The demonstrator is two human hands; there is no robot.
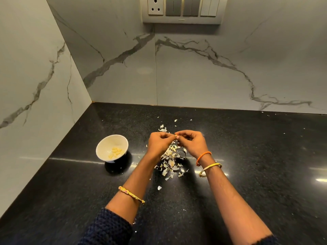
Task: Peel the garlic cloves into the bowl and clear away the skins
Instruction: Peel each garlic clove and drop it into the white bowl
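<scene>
A small white bowl [104,147] stands on the black counter at the left and holds several peeled yellow garlic cloves [115,152]. To its right, my left hand [159,143] and my right hand [192,142] meet fingertip to fingertip above the counter. Together they pinch one small garlic clove [176,136], which is mostly hidden by the fingers. Under and just in front of the hands lies a loose heap of papery garlic skins [170,162]. More skin flakes [162,129] lie scattered behind the hands.
The black granite counter [247,156] ends at marble walls on the left and at the back. A panel of switches with a socket [182,9] is mounted high on the back wall. Tiny skin specks dot the counter to the right and near my forearms.
</scene>
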